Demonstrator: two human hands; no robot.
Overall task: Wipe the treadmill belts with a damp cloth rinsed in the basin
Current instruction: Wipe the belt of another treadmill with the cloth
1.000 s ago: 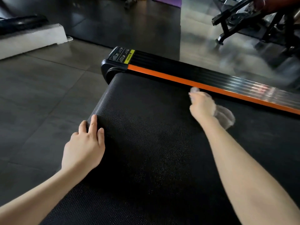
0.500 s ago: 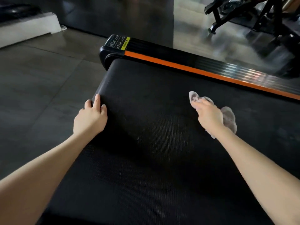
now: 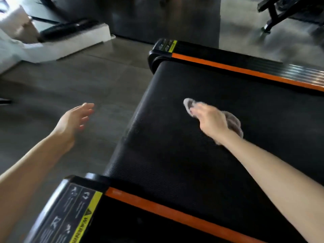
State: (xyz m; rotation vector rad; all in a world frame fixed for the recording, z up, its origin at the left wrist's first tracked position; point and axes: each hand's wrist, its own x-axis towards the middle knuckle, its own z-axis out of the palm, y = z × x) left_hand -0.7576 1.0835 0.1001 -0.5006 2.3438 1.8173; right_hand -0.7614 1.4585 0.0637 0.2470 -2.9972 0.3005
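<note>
Right hand (image 3: 211, 120) covers most of the blurred cloth (image 3: 235, 122) on the belt (image 3: 175, 155).

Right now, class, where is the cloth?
In the head view, the cloth lies right of centre on the black treadmill belt, under the right hand, short of the far orange rail.

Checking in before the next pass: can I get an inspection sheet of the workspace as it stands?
Surface: treadmill belt, black, textured; dampness cannot be told.
Job's things: cloth on the belt under the right hand; basin not in view.
Clutter: nothing seen.
Hands: left hand open, off the belt, over the floor; right hand presses the cloth.
Cables: nothing seen.
Surroundings: orange-striped side rails, warning label, white foam packing, gym frame.
</note>
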